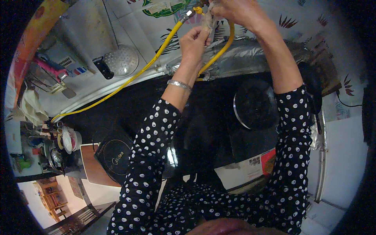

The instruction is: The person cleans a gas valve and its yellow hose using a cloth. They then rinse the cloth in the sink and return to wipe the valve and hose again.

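Note:
At the top of the view my left hand (192,42) pinches the lower end of a greyish cloth (207,23). My right hand (235,11) grips the upper part of the same cloth, its fingers partly cut off by the picture's edge. Just left of the cloth, a yellow hose (158,53) ends in a metal fitting (189,13) beside a yellow valve handle (198,10). Another stretch of yellow hose (218,54) curves down behind my hands. What the cloth covers is hidden.
Below my arms lies a black cooktop (202,117) with a round black pan (255,102) on its right. A Midea induction plate (117,157) is at left. A perforated skimmer (123,60) hangs on the wall. Foil-wrapped ducting (243,54) runs along the back.

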Demonstrator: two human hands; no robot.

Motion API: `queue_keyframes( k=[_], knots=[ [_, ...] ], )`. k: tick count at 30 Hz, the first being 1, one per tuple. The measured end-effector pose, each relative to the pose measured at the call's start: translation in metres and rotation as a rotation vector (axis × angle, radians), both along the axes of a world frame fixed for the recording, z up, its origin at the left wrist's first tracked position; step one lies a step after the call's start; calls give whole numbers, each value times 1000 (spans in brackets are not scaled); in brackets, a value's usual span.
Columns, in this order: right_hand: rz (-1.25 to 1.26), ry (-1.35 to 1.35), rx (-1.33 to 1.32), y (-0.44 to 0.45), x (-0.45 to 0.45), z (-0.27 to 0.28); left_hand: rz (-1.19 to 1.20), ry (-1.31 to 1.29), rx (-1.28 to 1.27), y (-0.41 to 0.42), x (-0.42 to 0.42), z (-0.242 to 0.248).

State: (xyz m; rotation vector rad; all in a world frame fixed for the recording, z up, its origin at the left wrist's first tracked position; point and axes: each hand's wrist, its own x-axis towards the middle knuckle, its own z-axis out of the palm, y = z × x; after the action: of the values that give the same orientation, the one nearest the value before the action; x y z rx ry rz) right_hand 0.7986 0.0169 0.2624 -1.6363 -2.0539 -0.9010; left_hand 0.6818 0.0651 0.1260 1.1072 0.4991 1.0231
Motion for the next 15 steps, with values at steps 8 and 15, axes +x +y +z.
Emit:
queue_keyframes(
  k=[8,15],
  knots=[
    [-166,69,-69,22,-5,-1,-213,-154,-163,26,15,2],
    [-246,111,25,21,-17,-5,-214,-142,-222,23,9,18]
  ],
)
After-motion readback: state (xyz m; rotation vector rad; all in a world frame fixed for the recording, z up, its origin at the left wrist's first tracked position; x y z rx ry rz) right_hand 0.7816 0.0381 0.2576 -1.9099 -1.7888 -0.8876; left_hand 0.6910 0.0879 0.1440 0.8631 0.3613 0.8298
